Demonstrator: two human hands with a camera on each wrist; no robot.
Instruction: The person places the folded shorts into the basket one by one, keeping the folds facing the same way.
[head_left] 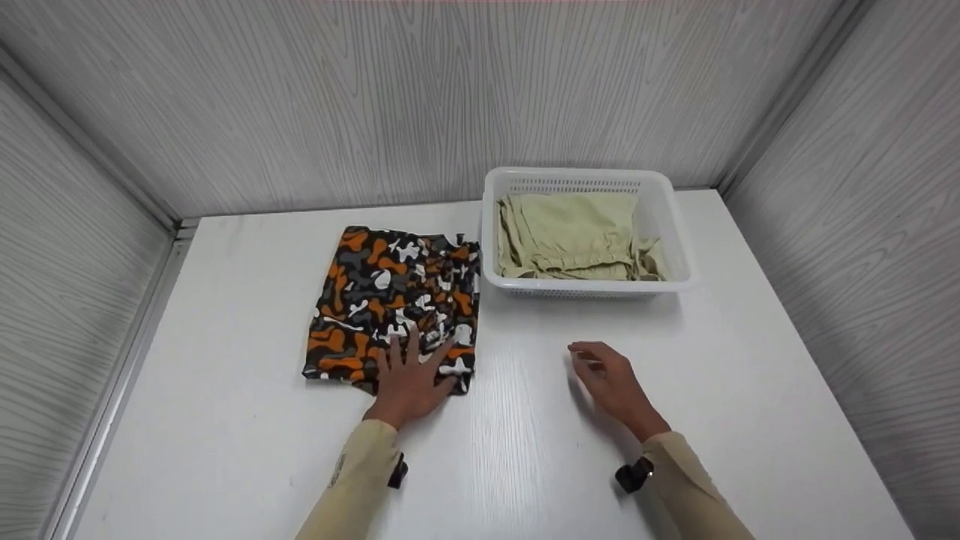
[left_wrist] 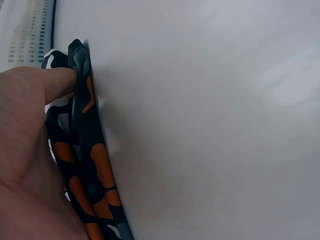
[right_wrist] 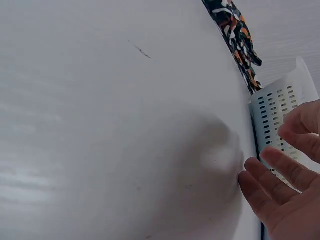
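Note:
A folded pair of camouflage-print shorts (head_left: 367, 292) in orange, black, grey and white lies on the table, its gathered waistband toward the basket. My left hand (head_left: 411, 382) rests flat on the near edge of the shorts, fingers spread. In the left wrist view, the left thumb (left_wrist: 60, 82) lies against the layered edge of the cloth. Over the table in front of the basket is my right hand (head_left: 606, 375), its fingers loosely bent and holding nothing. The right wrist view shows this hand (right_wrist: 290, 200) with bent fingers beside the basket wall.
A white perforated plastic basket (head_left: 679, 247) stands at the back right, close beside the shorts. Folded khaki clothing (head_left: 574, 225) with a gathered waistband lies inside it. Grey wood-grain panels (head_left: 390, 112) enclose the white table (head_left: 232, 420) at the back and sides.

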